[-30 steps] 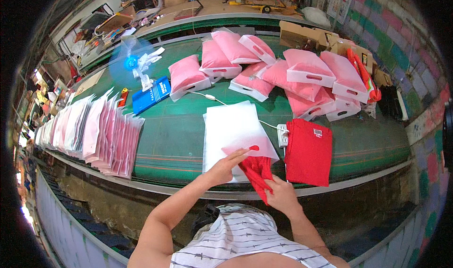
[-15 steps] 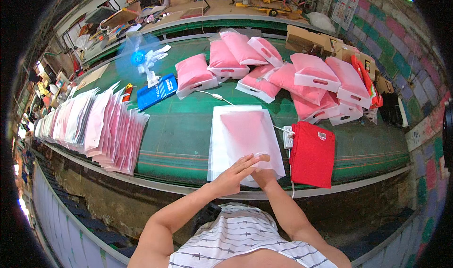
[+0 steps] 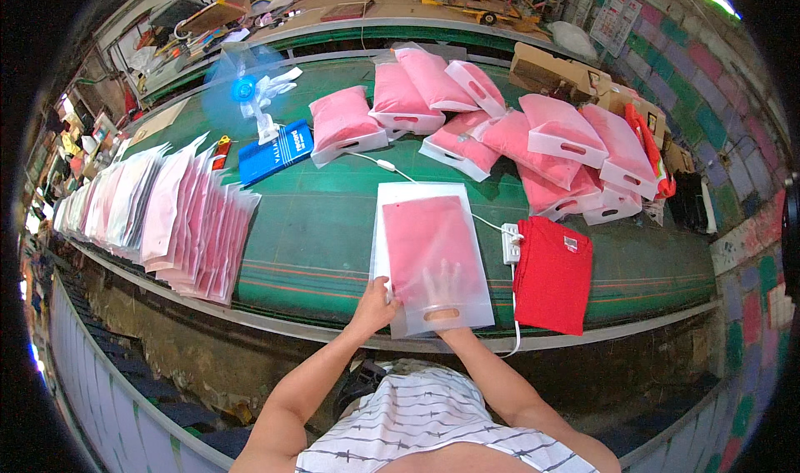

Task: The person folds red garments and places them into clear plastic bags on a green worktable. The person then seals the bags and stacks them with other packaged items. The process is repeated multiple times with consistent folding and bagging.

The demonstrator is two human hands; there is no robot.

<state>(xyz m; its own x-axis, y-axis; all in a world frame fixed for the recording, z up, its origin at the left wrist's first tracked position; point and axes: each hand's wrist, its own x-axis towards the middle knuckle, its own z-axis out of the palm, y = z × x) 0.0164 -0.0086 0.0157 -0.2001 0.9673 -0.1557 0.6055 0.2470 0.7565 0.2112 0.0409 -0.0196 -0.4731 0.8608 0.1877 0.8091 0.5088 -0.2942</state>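
In front of me a frosted plastic bag (image 3: 479, 294) with a cut-out handle holds a flat, folded pink cloth (image 3: 421, 235). My right hand (image 3: 442, 285) is inside the bag through its near end, fingers spread flat and visible through the plastic. At the bag's near left edge, my left hand (image 3: 377, 308) pinches the plastic between thumb and fingers. Under the bag lies a white rectangular sheet (image 3: 379, 248), partly covered. Folded red cloth (image 3: 550, 277) with a small label rests to the right, beside a white power strip (image 3: 510, 244).
Filled pink bags (image 3: 567, 135) are heaped at the far right of the green table (image 3: 308, 223). Several flat bags (image 3: 179, 231) stand in a row on the left. Behind are a blue package (image 3: 277, 152), a running blue fan (image 3: 243, 90) and cardboard boxes (image 3: 554, 69).
My left hand has moved from the bag's handle to its left edge. My right hand now lies spread inside the bag, and the plastic sits flatter over the pink cloth.
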